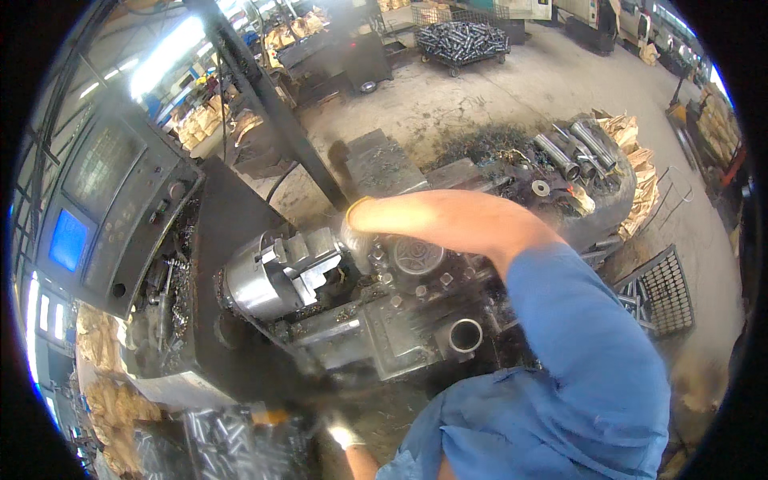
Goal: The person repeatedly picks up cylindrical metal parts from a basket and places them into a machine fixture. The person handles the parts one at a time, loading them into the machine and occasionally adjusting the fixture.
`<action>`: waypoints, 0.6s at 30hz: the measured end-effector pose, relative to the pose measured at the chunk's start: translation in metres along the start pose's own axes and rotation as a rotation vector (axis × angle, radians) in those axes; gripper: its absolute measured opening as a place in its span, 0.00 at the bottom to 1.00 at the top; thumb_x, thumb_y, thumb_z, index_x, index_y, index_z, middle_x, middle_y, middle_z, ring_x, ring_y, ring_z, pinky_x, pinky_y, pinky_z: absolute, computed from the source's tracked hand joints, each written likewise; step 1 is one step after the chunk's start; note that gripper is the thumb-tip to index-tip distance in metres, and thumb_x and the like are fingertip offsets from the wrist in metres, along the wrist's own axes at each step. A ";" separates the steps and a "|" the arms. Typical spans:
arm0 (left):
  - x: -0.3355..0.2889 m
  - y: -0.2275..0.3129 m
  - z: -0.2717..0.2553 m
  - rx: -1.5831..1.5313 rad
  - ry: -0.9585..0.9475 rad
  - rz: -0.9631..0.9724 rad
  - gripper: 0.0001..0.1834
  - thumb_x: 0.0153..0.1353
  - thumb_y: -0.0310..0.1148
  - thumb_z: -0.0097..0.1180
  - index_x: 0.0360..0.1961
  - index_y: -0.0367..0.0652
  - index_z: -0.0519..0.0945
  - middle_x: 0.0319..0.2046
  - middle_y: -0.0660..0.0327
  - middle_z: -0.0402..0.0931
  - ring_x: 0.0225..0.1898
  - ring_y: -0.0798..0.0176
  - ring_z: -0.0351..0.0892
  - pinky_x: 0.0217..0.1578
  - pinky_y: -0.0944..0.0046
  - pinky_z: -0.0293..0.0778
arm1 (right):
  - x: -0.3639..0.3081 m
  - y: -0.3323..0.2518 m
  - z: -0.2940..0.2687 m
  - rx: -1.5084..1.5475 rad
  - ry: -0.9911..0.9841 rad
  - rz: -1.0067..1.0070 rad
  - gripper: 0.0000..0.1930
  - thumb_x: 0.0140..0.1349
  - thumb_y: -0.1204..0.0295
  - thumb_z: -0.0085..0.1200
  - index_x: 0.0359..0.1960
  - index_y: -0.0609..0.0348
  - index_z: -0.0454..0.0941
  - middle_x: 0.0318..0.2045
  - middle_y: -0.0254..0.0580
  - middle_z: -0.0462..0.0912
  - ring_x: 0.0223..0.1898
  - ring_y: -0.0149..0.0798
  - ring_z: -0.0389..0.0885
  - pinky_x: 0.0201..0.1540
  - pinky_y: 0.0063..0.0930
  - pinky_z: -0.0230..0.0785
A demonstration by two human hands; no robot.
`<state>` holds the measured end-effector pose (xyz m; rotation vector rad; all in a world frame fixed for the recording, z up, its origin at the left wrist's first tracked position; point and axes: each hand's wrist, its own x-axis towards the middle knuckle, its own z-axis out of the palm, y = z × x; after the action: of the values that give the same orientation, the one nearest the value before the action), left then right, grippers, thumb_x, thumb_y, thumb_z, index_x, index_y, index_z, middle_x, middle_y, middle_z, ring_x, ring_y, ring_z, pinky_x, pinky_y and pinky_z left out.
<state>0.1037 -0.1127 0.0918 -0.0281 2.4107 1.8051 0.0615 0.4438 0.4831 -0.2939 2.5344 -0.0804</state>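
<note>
My right arm reaches across the lathe from the right. Its gloved hand, with a yellow cuff, is at the jaws of the shiny lathe chuck. The fingers are mostly hidden, so whether they hold something cannot be made out. The square-bolted tool post sits just right of that hand. Low in the picture my left hand, in a pale glove, is washed out by glare and its fingers do not show clearly. Beside it on the left lies a blurred heap of short metal tubes.
A control panel with a lit blue screen stands at the left. Right of the tool post, metal tubes and shavings cover a bench. An upright ring-ended tube is nearer me. A plastic crate and a loaded cart stand beyond.
</note>
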 end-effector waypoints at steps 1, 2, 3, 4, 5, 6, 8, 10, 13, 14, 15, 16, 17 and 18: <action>-0.011 -0.005 0.016 0.119 0.008 0.032 0.22 0.75 0.39 0.59 0.57 0.28 0.82 0.59 0.46 0.81 0.58 0.51 0.79 0.64 0.57 0.74 | 0.023 -0.001 0.005 -0.097 -0.046 0.010 0.34 0.50 0.46 0.74 0.55 0.52 0.89 0.55 0.46 0.89 0.55 0.49 0.86 0.56 0.46 0.79; -0.021 -0.006 0.024 0.255 -0.029 0.079 0.23 0.74 0.38 0.61 0.59 0.28 0.81 0.58 0.46 0.82 0.56 0.52 0.80 0.62 0.57 0.75 | 0.042 -0.004 0.014 -0.265 -0.019 0.042 0.34 0.49 0.46 0.75 0.56 0.52 0.89 0.54 0.46 0.89 0.56 0.48 0.86 0.56 0.46 0.79; -0.031 -0.005 0.032 0.245 -0.030 0.039 0.25 0.72 0.38 0.62 0.62 0.28 0.79 0.57 0.46 0.83 0.54 0.53 0.81 0.59 0.57 0.77 | 0.054 0.000 0.014 -0.235 -0.072 0.003 0.30 0.54 0.51 0.75 0.56 0.53 0.89 0.54 0.43 0.89 0.54 0.45 0.87 0.55 0.42 0.80; -0.039 -0.001 0.037 0.209 -0.012 -0.016 0.31 0.69 0.38 0.67 0.66 0.28 0.76 0.57 0.47 0.83 0.53 0.54 0.81 0.57 0.56 0.78 | 0.058 0.007 0.019 -0.067 0.031 -0.067 0.27 0.56 0.54 0.73 0.56 0.54 0.89 0.54 0.43 0.90 0.53 0.44 0.88 0.54 0.41 0.81; -0.047 0.005 0.037 0.174 -0.010 -0.044 0.31 0.69 0.38 0.67 0.67 0.28 0.75 0.57 0.46 0.83 0.54 0.53 0.81 0.57 0.55 0.78 | 0.056 0.019 0.022 0.103 0.129 -0.135 0.25 0.58 0.57 0.72 0.55 0.54 0.89 0.53 0.42 0.90 0.51 0.43 0.88 0.54 0.40 0.81; -0.056 0.013 0.033 0.143 -0.008 -0.074 0.32 0.69 0.38 0.67 0.67 0.27 0.75 0.57 0.45 0.83 0.55 0.53 0.81 0.58 0.55 0.78 | 0.045 0.040 0.017 0.280 0.271 -0.215 0.22 0.61 0.60 0.71 0.55 0.54 0.89 0.53 0.42 0.90 0.50 0.42 0.88 0.53 0.38 0.82; -0.061 0.041 0.025 0.223 0.010 0.003 0.31 0.70 0.37 0.66 0.67 0.28 0.75 0.57 0.43 0.83 0.56 0.51 0.82 0.60 0.55 0.77 | 0.005 0.091 0.019 1.013 0.499 -0.109 0.14 0.66 0.68 0.65 0.51 0.54 0.89 0.50 0.41 0.91 0.46 0.39 0.89 0.50 0.36 0.82; -0.064 0.077 0.027 0.415 0.040 0.203 0.29 0.71 0.35 0.63 0.67 0.28 0.75 0.56 0.43 0.83 0.56 0.50 0.82 0.61 0.54 0.77 | -0.034 0.142 0.009 0.142 0.514 0.525 0.19 0.67 0.53 0.65 0.54 0.47 0.90 0.52 0.39 0.90 0.50 0.40 0.87 0.52 0.37 0.80; -0.026 0.172 0.050 0.594 0.143 0.583 0.26 0.71 0.32 0.60 0.66 0.29 0.76 0.57 0.42 0.83 0.57 0.48 0.82 0.62 0.54 0.76 | -0.039 0.152 0.018 0.216 0.588 0.888 0.26 0.61 0.49 0.66 0.55 0.51 0.89 0.53 0.45 0.90 0.51 0.46 0.88 0.54 0.42 0.79; -0.004 0.213 0.066 0.601 0.101 0.602 0.29 0.69 0.31 0.62 0.68 0.29 0.73 0.61 0.40 0.79 0.62 0.44 0.78 0.67 0.49 0.70 | -0.030 0.144 0.024 0.125 0.542 0.694 0.27 0.59 0.48 0.67 0.54 0.51 0.89 0.53 0.47 0.90 0.51 0.48 0.88 0.54 0.43 0.79; 0.020 0.254 0.083 0.593 0.094 0.725 0.33 0.67 0.30 0.63 0.70 0.29 0.71 0.64 0.38 0.76 0.67 0.40 0.74 0.72 0.45 0.64 | -0.006 0.124 0.025 0.061 0.452 0.475 0.28 0.57 0.48 0.68 0.54 0.52 0.89 0.53 0.49 0.89 0.52 0.50 0.88 0.54 0.45 0.79; 0.045 0.295 0.100 0.681 0.118 0.884 0.36 0.65 0.29 0.65 0.72 0.30 0.68 0.68 0.36 0.73 0.72 0.36 0.70 0.77 0.40 0.57 | 0.017 0.103 0.028 0.128 0.387 0.328 0.29 0.55 0.48 0.69 0.53 0.53 0.89 0.54 0.51 0.89 0.52 0.52 0.88 0.54 0.46 0.79; 0.072 0.334 0.120 0.698 0.107 0.976 0.41 0.63 0.33 0.66 0.74 0.29 0.65 0.71 0.36 0.68 0.76 0.34 0.63 0.80 0.34 0.47 | 0.040 0.083 0.030 0.128 0.356 0.182 0.31 0.53 0.48 0.71 0.52 0.58 0.89 0.50 0.52 0.90 0.51 0.51 0.88 0.54 0.47 0.78; 0.098 0.367 0.143 0.747 0.177 1.090 0.43 0.60 0.35 0.67 0.74 0.30 0.66 0.73 0.38 0.67 0.77 0.33 0.60 0.80 0.33 0.46 | 0.052 0.071 0.034 0.166 0.334 0.097 0.30 0.53 0.49 0.71 0.51 0.59 0.89 0.51 0.52 0.90 0.51 0.50 0.88 0.54 0.48 0.78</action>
<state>-0.0142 0.1350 0.3909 1.4714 3.3636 0.8975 0.0246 0.5017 0.4182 -0.0962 2.8448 -0.3246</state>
